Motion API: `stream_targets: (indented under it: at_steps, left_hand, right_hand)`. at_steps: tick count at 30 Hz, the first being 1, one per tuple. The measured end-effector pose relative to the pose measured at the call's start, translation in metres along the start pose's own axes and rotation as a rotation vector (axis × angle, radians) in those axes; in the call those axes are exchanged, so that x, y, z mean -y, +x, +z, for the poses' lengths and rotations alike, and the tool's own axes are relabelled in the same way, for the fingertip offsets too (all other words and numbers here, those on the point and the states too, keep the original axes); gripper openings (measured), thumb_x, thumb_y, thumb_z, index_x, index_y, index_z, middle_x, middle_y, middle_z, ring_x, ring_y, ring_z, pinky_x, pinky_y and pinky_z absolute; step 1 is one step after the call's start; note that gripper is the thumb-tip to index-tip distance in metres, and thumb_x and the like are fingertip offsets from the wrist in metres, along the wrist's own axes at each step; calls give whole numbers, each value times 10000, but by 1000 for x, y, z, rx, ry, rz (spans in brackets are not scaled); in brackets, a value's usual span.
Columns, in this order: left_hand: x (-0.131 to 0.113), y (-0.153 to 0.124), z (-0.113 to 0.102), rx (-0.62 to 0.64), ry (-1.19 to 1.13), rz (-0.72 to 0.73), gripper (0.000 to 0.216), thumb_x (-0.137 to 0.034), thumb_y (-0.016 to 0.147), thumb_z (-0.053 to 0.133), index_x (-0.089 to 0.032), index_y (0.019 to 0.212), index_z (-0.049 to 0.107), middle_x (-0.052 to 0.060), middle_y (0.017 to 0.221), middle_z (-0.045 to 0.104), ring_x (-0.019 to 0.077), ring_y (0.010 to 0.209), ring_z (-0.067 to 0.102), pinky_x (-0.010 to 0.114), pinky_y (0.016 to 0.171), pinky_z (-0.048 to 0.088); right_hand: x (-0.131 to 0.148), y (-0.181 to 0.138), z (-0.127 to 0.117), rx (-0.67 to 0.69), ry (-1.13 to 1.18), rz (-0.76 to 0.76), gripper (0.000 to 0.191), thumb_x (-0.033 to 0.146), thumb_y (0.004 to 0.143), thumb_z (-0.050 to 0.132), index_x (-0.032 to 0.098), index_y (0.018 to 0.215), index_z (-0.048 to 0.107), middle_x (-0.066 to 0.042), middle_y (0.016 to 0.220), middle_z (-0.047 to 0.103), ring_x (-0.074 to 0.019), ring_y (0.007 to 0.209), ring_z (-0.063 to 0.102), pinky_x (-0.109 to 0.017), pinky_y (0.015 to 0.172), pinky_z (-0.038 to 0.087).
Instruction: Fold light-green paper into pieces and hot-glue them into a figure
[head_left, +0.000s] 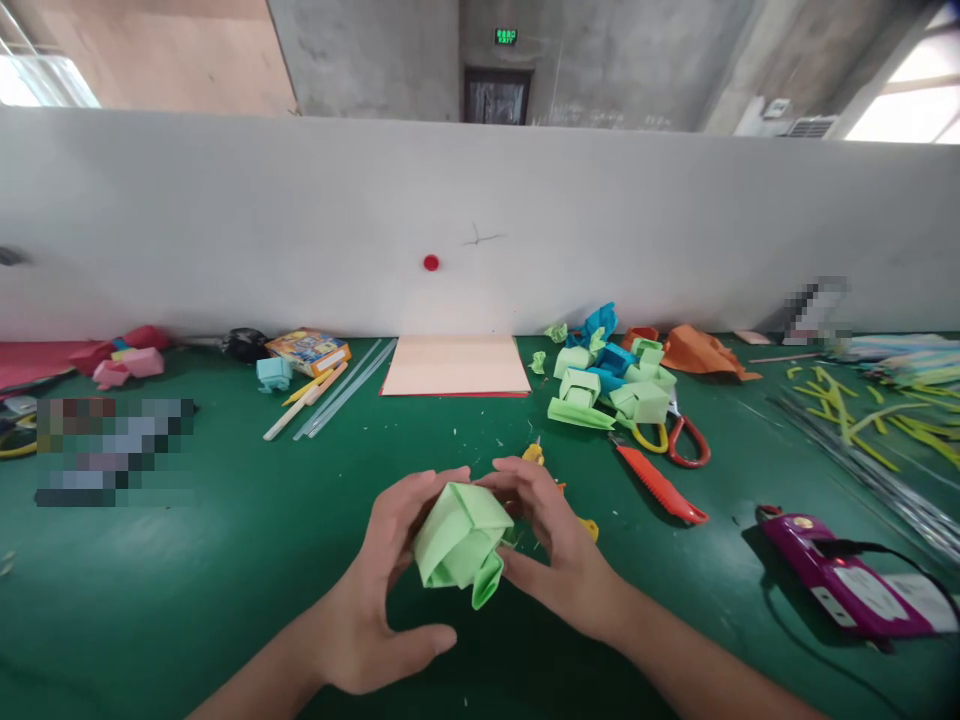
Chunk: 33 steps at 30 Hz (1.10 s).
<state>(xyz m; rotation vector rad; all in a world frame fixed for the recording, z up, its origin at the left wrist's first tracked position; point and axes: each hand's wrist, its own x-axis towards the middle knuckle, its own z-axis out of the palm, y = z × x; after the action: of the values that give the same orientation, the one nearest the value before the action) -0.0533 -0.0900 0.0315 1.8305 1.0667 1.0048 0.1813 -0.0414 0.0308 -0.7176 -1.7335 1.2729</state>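
Note:
A light green origami piece (461, 535), folded into a puffed box shape with a small flap at its lower right, is held up between my two hands above the table's front. My left hand (382, 590) curves its fingers around the left side and back of it, with the thumb held apart below. From the right, my right hand (559, 545) cups the piece, its thumb by the flap and its fingers behind the upper edge. The fingertips are partly hidden by the paper. Yellow and orange bits (534, 452) lie behind my right hand.
Green and blue folded papers (581, 385) are heaped beyond my right hand, beside scissors (688, 442) and a red utility knife (660, 485). A purple corded device (840, 575) lies at right. Paper sheets (454, 365) and glue sticks (349, 385) lie before the white partition (300, 220).

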Motion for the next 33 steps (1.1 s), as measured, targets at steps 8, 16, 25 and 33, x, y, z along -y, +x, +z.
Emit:
stream_targets:
  at_steps: [8,16,25,33]
  left_hand:
    - [6,8,-3,70,142,-46,1049,-436,835,764,-392,1594,41,94,1698,211,374,1536,292,570,1222,339]
    - [12,15,8,-30,272,-171,790,-190,912,599,-344,1547,155,127,1519,469,316,1398,502,581,1185,400]
    - [22,13,13,-48,460,-103,763,-153,879,623,-290,1553,293,141,1589,431,370,1464,433,576,1166,437]
    - [23,16,14,-56,505,-116,711,-174,913,566,-328,1550,290,86,1514,530,322,1411,509,512,1123,497]
  right_hand:
    - [-4,0,4,-89,-235,-1,687,148,790,675,274,1406,398,-82,1267,583,-247,1115,582,-434,999,480]
    - [-7,-1,7,-57,-459,39,723,92,745,668,267,1403,426,-91,1303,570,-280,1182,550,-472,1026,468]
    - [-5,2,11,-8,-468,-40,668,50,738,627,268,1355,490,-73,1334,576,-247,1244,542,-423,1090,455]
    - [-3,3,8,51,-446,-6,640,62,762,630,276,1354,516,-85,1327,566,-255,1239,540,-433,1073,461]
